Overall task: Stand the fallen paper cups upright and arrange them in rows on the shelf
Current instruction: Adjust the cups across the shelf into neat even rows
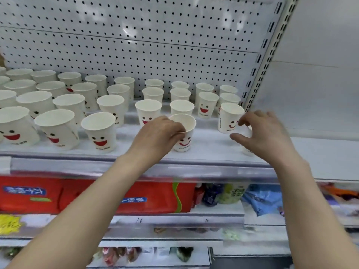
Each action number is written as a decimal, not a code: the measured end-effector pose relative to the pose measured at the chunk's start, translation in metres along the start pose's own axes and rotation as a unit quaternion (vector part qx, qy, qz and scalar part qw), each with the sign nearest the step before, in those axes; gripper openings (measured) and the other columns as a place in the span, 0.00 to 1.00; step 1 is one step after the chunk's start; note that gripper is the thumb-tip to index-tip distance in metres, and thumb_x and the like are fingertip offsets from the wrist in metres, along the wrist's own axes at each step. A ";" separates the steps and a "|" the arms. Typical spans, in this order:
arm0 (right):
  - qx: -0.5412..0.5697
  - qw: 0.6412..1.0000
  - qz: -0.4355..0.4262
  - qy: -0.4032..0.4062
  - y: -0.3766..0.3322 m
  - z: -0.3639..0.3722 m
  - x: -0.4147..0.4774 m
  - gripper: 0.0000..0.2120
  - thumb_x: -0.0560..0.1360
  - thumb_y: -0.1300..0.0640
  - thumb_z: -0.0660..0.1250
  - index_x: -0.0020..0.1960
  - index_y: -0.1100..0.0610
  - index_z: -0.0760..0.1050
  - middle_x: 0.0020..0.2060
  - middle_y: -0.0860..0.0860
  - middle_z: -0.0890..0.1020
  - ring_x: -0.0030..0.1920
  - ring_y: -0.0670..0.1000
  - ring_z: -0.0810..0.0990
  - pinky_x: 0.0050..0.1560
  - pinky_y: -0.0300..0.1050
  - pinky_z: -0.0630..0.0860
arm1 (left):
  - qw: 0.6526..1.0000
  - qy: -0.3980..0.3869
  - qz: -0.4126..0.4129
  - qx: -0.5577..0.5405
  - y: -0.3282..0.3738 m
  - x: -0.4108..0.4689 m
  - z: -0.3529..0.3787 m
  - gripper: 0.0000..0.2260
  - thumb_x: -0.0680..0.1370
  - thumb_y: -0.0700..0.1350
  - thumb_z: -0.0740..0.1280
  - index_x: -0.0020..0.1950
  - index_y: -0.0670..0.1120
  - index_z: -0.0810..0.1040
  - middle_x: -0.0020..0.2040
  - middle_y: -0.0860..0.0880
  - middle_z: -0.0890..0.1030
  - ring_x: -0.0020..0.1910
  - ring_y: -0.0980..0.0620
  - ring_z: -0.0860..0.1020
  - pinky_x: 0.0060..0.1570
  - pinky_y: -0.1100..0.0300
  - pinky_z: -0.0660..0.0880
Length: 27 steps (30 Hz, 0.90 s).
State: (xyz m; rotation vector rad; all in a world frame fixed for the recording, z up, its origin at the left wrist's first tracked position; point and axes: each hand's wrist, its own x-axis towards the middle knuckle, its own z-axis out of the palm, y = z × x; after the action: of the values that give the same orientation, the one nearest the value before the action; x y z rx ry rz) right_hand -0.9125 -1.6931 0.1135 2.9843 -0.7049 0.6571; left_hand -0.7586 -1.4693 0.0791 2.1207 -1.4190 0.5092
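Smiley cup (pixel 185 140) held at shelf (pixel 204 150) front
Left hand (pixel 161 133) grips the cup's rim. Right hand (pixel 262 133) is right of that cup, fingers curled - can't tell if gripping.

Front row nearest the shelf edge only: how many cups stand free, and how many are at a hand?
Free-standing cups: 3
Gripped cup, in the left hand: 1
Half-hidden cup, behind the right hand: 1
Total: 5
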 end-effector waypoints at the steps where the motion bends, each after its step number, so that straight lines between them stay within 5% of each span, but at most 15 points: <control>1: -0.008 1.000 0.004 -0.003 0.002 0.001 -0.003 0.18 0.71 0.46 0.72 0.57 0.51 0.75 0.53 0.50 0.78 0.54 0.54 0.70 0.53 0.50 0.70 | 1.000 0.011 -0.008 -0.004 -0.003 -0.004 -0.003 0.09 0.76 0.48 0.66 0.48 0.45 0.82 0.42 0.48 0.83 0.45 0.45 0.78 0.41 0.48 0.75; 5: 0.029 1.000 0.003 -0.010 0.001 0.006 -0.001 0.18 0.71 0.66 0.66 0.58 0.51 0.74 0.55 0.51 0.77 0.51 0.57 0.75 0.51 0.52 0.75 | 0.999 0.031 -0.037 -0.001 -0.012 -0.019 -0.018 0.05 0.76 0.45 0.69 0.49 0.46 0.83 0.42 0.48 0.83 0.45 0.46 0.79 0.41 0.51 0.75; 8: 0.050 0.999 -0.002 -0.017 -0.008 0.011 0.003 0.20 0.71 0.70 0.63 0.56 0.50 0.75 0.53 0.50 0.78 0.49 0.56 0.76 0.48 0.50 0.75 | 0.998 0.031 -0.044 0.019 -0.017 -0.027 -0.029 0.05 0.76 0.45 0.69 0.49 0.47 0.83 0.42 0.48 0.83 0.45 0.46 0.79 0.41 0.51 0.75; 17: 0.302 0.946 -0.114 -0.031 -0.099 0.018 0.017 0.11 0.70 0.64 0.70 0.48 0.51 0.78 0.40 0.46 0.80 0.41 0.44 0.78 0.44 0.38 0.75 | 0.996 -0.021 -0.062 0.065 -0.026 -0.036 -0.048 0.05 0.77 0.43 0.67 0.51 0.46 0.81 0.43 0.45 0.82 0.46 0.42 0.77 0.42 0.49 0.73; 21: 0.302 0.940 -0.141 -0.076 -0.115 0.030 0.026 0.11 0.71 0.61 0.73 0.52 0.52 0.78 0.41 0.46 0.80 0.42 0.45 0.77 0.43 0.40 0.74 | 0.991 -0.058 -0.070 0.094 -0.029 -0.029 -0.053 0.07 0.78 0.43 0.65 0.53 0.45 0.81 0.46 0.45 0.82 0.49 0.41 0.76 0.42 0.51 0.71; 27: 0.278 0.950 -0.136 -0.049 -0.083 0.012 0.035 0.15 0.71 0.41 0.71 0.55 0.45 0.79 0.51 0.42 0.80 0.51 0.43 0.76 0.52 0.42 0.74 | 0.988 -0.103 -0.060 0.102 -0.034 -0.023 -0.061 0.06 0.78 0.44 0.66 0.51 0.46 0.81 0.44 0.46 0.81 0.50 0.44 0.75 0.43 0.50 0.72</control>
State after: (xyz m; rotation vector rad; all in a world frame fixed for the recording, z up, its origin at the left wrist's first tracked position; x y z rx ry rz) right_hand -0.8435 -1.6348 0.1238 3.5441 -0.0983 0.8044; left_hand -0.7365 -1.4041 0.1066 2.4670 -1.3869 0.4124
